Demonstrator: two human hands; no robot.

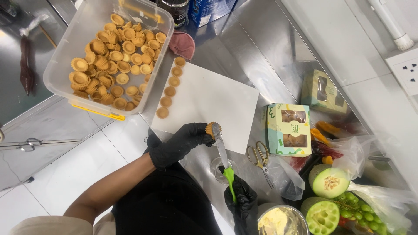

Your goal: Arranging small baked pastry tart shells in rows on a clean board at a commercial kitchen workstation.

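Near the bottom edge of the view, the right hand [241, 201] in its black glove is being cut off by the frame, so only its upper part is showing; it is clenching the green handle of a knife [223, 159] whose grey blade is reaching up into a small tart shell [213, 129]. That shell is being pinched in the fingertips of the left hand [180, 142], also gloved in black, just over the near edge of a white sheet [209, 98]. The shell's inside is facing away and is hard to make out. A small glass dish [216, 167] is sitting under the blade, partly hidden by it.

Along the sheet's left edge a row of filled shells [170, 88] is running toward a clear plastic tub [58, 74] heaped with more shells; the tub is overhanging the steel counter [261, 48] toward the floor. Most of the sheet is lying bare to the right of the row.

Right of the hands, scissors [260, 157] are lying just beside a printed pastry box [288, 129], with clear bags, cut melon halves [327, 198] and green grapes [361, 213] crowding the corner. A metal bowl of pale cream [278, 221] is touching the bottom frame, cut off.
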